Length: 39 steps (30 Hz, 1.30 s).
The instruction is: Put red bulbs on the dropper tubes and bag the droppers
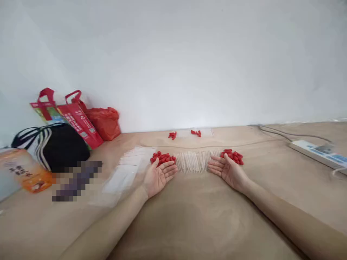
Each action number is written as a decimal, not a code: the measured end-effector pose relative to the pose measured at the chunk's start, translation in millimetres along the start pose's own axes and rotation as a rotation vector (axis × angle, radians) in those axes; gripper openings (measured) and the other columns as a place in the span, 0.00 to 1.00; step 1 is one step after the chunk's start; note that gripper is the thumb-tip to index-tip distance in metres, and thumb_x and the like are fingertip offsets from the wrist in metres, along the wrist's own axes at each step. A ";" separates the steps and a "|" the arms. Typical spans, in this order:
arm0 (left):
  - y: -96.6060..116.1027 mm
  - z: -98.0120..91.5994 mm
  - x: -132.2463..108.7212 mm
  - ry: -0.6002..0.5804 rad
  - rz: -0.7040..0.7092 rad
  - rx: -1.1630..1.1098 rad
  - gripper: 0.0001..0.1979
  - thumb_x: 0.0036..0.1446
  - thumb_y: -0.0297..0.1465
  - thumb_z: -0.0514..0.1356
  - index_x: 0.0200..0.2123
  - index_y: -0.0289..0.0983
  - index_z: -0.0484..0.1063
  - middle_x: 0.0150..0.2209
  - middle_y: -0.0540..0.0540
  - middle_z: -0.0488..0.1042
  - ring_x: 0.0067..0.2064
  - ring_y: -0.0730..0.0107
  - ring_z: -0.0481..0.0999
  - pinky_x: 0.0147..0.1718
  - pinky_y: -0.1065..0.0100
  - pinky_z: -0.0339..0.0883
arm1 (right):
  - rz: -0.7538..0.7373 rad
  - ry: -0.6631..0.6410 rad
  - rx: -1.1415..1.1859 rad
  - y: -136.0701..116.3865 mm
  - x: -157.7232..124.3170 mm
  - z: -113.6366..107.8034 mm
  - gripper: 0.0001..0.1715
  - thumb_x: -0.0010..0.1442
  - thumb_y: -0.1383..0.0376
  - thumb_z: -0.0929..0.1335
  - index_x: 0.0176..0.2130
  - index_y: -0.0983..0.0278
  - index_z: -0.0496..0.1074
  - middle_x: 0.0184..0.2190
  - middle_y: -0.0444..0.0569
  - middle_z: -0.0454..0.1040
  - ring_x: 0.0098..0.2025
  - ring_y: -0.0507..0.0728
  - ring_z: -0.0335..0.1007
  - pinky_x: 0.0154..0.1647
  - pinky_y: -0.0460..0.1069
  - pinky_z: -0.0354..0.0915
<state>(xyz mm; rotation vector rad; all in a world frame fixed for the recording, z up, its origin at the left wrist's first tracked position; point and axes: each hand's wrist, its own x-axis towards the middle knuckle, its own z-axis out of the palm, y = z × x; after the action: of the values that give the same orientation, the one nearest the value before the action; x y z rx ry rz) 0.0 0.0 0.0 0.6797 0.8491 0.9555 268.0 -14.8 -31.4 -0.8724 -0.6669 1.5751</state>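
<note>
A row of thin whitish sticks [193, 161] lies side by side on the wooden table [179, 216]; their exact kind is too small to tell. My left hand [159, 177] is open at the row's left end, palm turned up and inward, fingers straight. Just behind it sits a pile of small red pieces [162, 158]. At the right end, my right hand [229, 171] is also open, its fingertips at or over the last sticks. Another pile of red pieces [235, 156] lies behind that hand. Neither hand holds anything.
Clear plastic bags [121, 177] lie left of my left hand. Near the wall, small red bundles [196, 133] rest on clear plastic. Red bags [104, 122], a black drawstring bag [65, 148] and an orange package [27, 169] stand left. A power strip [320, 153] with cables lies right.
</note>
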 end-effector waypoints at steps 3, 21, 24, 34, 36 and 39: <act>-8.9 -1.0 0.2 -0.074 0.092 0.167 0.23 0.60 0.43 0.43 0.35 0.30 0.69 0.34 0.40 0.74 0.38 0.65 0.74 0.45 0.63 0.63 | -0.029 -0.023 -0.089 3.8 -0.6 -2.2 0.20 0.58 0.55 0.59 0.36 0.67 0.71 0.30 0.53 0.74 0.33 0.54 0.71 0.40 0.51 0.65; -22.0 -2.1 -12.9 -0.363 0.709 1.579 0.13 0.54 0.32 0.55 0.44 0.38 0.67 0.47 0.44 0.69 0.50 0.65 0.67 0.49 0.63 0.60 | -0.542 -0.380 -1.308 15.4 -23.1 7.5 0.11 0.53 0.64 0.66 0.36 0.61 0.75 0.41 0.51 0.73 0.44 0.56 0.66 0.48 0.55 0.60; -21.5 -2.2 -13.0 -0.370 0.712 1.570 0.13 0.54 0.32 0.55 0.44 0.39 0.67 0.47 0.44 0.69 0.50 0.65 0.67 0.49 0.62 0.61 | -0.561 -0.384 -1.301 16.6 -22.9 7.3 0.10 0.53 0.64 0.66 0.36 0.61 0.75 0.40 0.50 0.73 0.43 0.56 0.67 0.47 0.54 0.61; -15.9 1.2 -8.1 -0.095 1.009 1.613 0.06 0.52 0.30 0.55 0.34 0.38 0.70 0.36 0.45 0.70 0.40 0.65 0.68 0.41 0.63 0.62 | -0.770 -0.062 -1.498 -10.5 -2.5 -4.0 0.11 0.53 0.67 0.62 0.32 0.64 0.74 0.32 0.51 0.72 0.36 0.55 0.67 0.39 0.49 0.63; -5.7 2.1 -0.7 0.122 1.051 1.672 0.04 0.52 0.30 0.55 0.29 0.37 0.70 0.32 0.46 0.69 0.37 0.65 0.67 0.39 0.63 0.62 | -0.713 0.116 -1.602 -21.9 9.9 -8.9 0.10 0.52 0.67 0.62 0.32 0.64 0.73 0.30 0.50 0.72 0.36 0.56 0.67 0.37 0.49 0.62; 14.0 5.0 15.2 0.346 0.974 1.793 0.05 0.49 0.33 0.57 0.27 0.37 0.68 0.30 0.46 0.70 0.37 0.62 0.67 0.38 0.62 0.60 | -0.546 0.312 -1.707 -33.4 26.3 -10.1 0.12 0.52 0.64 0.63 0.36 0.65 0.71 0.29 0.49 0.72 0.35 0.56 0.67 0.34 0.48 0.60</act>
<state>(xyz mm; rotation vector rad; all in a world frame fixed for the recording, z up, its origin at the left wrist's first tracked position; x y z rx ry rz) 3.3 18.9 9.1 2.6904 1.6774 0.9340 293.4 16.6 -14.6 -1.8197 -1.8368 0.0422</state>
